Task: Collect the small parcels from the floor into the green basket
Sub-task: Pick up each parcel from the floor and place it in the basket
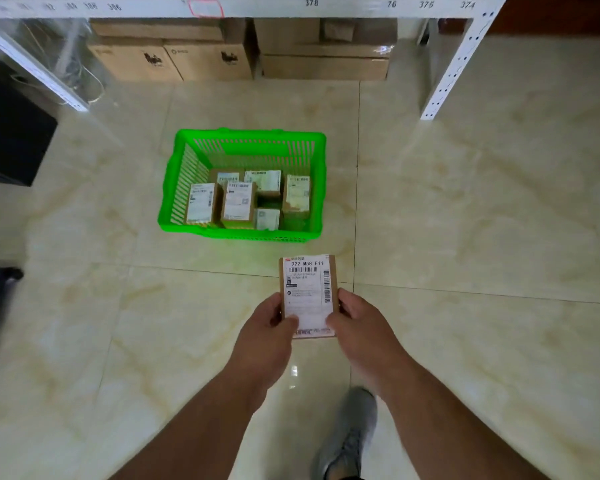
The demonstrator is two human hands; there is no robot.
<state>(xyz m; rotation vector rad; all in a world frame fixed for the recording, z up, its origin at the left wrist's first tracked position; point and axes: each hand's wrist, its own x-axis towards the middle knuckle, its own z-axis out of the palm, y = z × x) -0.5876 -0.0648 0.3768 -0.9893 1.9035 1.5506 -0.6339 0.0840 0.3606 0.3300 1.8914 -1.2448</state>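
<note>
I see both grips on one small parcel (pixel 307 295), label up, held above the floor (pixel 465 237) just short of the green basket (pixel 174 188); the left hand (pixel 267 327) pinches its left edge, thumb on the label; the right hand (pixel 357 320) pinches the right edge; six labelled parcels (pixel 238 204) already lie in the basket.

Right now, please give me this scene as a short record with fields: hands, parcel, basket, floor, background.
hands: left hand and right hand both grip one parcel
held parcel: small brown box, white label facing up, held above the floor, near side of the basket
basket: green basket on the floor, six labelled parcels inside
floor: beige tiles, no loose parcels visible
background: cardboard boxes under a white shelf
</note>
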